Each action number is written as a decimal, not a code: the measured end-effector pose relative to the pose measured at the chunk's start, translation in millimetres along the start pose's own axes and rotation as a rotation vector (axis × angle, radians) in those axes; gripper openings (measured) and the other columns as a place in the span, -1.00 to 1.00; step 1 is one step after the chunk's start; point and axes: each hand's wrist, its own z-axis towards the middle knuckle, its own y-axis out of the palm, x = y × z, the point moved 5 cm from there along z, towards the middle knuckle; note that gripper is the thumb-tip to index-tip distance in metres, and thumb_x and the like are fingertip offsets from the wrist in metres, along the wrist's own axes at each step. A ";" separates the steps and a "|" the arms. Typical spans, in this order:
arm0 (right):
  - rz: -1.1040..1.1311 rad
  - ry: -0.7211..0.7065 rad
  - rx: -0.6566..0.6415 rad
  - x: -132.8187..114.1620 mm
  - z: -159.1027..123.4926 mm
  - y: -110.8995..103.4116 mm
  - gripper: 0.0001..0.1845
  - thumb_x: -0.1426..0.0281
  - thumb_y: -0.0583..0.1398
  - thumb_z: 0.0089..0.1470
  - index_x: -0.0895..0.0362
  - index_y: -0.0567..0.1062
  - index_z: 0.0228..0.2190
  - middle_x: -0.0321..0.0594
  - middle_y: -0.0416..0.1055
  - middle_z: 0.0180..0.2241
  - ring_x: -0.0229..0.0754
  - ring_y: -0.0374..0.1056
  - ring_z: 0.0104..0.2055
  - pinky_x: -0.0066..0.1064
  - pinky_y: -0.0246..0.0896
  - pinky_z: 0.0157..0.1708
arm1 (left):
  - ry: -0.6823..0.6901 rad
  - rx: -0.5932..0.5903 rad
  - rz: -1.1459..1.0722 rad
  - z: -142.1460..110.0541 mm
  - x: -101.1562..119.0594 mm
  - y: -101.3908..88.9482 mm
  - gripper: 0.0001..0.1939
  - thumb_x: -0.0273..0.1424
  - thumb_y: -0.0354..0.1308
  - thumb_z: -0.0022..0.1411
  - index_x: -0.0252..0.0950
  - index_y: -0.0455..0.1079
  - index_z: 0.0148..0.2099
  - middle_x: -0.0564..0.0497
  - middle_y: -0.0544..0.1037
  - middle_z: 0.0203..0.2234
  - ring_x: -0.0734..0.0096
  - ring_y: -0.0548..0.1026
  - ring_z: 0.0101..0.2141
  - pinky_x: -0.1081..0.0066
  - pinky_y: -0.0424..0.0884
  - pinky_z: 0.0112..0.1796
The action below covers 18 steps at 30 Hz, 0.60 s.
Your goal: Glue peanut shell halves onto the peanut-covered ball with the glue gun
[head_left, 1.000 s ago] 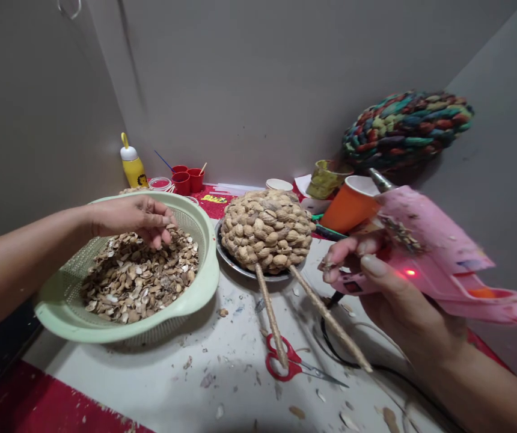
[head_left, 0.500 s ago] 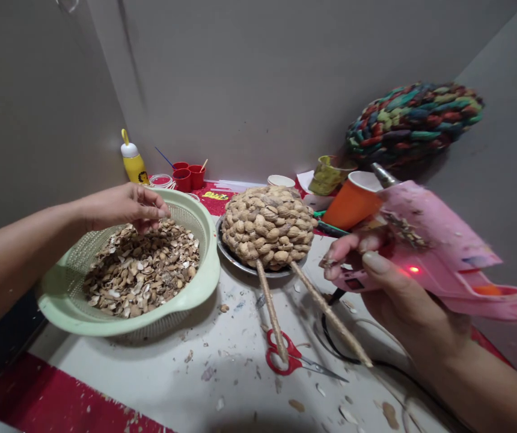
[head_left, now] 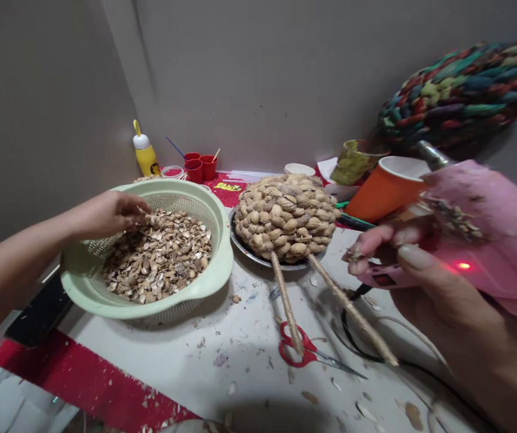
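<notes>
My left hand [head_left: 116, 215] reaches into a pale green colander [head_left: 223, 243], its fingers bent apart over the heap of broken peanut shells [head_left: 162, 258]. Nothing shows in its grasp, though the fingertips are partly hidden. On the right, my right hand [head_left: 443, 288] is wrapped round a pink hot glue gun [head_left: 488, 222] with a lit red light. A small shell bit [head_left: 353, 255] shows at its fingertips. Between the hands, a dome covered in whole peanuts [head_left: 288, 219] rests on a metal plate [head_left: 238, 240]. Two twine-wrapped sticks [head_left: 288, 304] extend from it towards me.
Red-handled scissors [head_left: 306, 355] lie under one stick. A black cable [head_left: 371, 358] crosses the table at right. Behind stand an orange paper cup [head_left: 380, 192], a stained cup [head_left: 353, 162], red pots [head_left: 194, 170], a yellow bottle [head_left: 146, 157] and a colourful braided form [head_left: 461, 96].
My left hand has lowered towards the shells, and its fingers have loosened from a pinch. The camera view has shifted; my right hand still holds the glue gun, now further right in view.
</notes>
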 end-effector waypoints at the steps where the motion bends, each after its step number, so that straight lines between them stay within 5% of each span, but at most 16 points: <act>1: -0.001 0.003 -0.002 -0.5 -0.1 0.3 -0.56 0.08 0.42 -0.07 0.09 0.36 -0.43 -0.31 0.42 -0.42 -0.34 0.39 -0.51 -0.60 0.34 -0.53 | -0.036 -0.009 -0.054 1.1 -3.6 -2.5 -0.64 -0.39 0.15 0.18 -0.37 0.51 0.01 -0.10 0.66 -0.33 0.31 0.55 -0.36 0.39 0.45 -0.26; 6: -0.029 0.021 0.011 -1.0 -1.3 1.2 -0.55 0.06 0.41 -0.05 0.09 0.36 -0.44 -0.29 0.40 -0.42 -0.35 0.36 -0.50 -0.60 0.32 -0.54 | -0.099 0.101 -0.143 -3.7 -6.1 -19.7 -0.69 -0.20 0.17 0.19 -0.30 0.54 -0.13 0.02 0.45 -0.59 0.44 0.32 -0.57 0.46 0.27 -0.53; 9: -0.026 0.022 0.022 -0.8 -0.8 2.1 -0.51 0.04 0.43 -0.10 0.09 0.35 -0.45 -0.30 0.40 -0.44 -0.34 0.38 -0.51 -0.60 0.31 -0.55 | -0.069 0.101 -0.141 -6.7 -5.6 -21.6 -0.62 -0.19 0.23 0.10 -0.28 0.55 -0.09 0.05 0.44 -0.55 0.46 0.31 -0.55 0.49 0.25 -0.53; 14: -0.044 0.020 0.031 -3.1 -0.8 3.4 -0.46 0.01 0.44 -0.14 0.08 0.31 -0.44 -0.33 0.40 -0.46 -0.33 0.37 -0.54 -0.59 0.30 -0.59 | -0.003 -0.064 -0.095 -1.7 -11.2 -8.2 -0.56 -0.20 0.30 -0.02 -0.27 0.59 -0.09 -0.01 0.64 -0.33 0.29 0.52 -0.28 0.41 0.43 -0.21; 18: -0.065 0.029 0.018 -2.1 -2.8 3.4 -0.51 0.03 0.40 -0.05 0.09 0.31 -0.45 -0.31 0.40 -0.44 -0.34 0.36 -0.52 -0.59 0.32 -0.56 | 0.022 -0.163 0.022 5.0 -11.0 10.1 -0.65 -0.18 0.31 -0.04 -0.22 0.63 -0.20 0.01 0.66 -0.38 0.27 0.53 -0.35 0.41 0.41 -0.28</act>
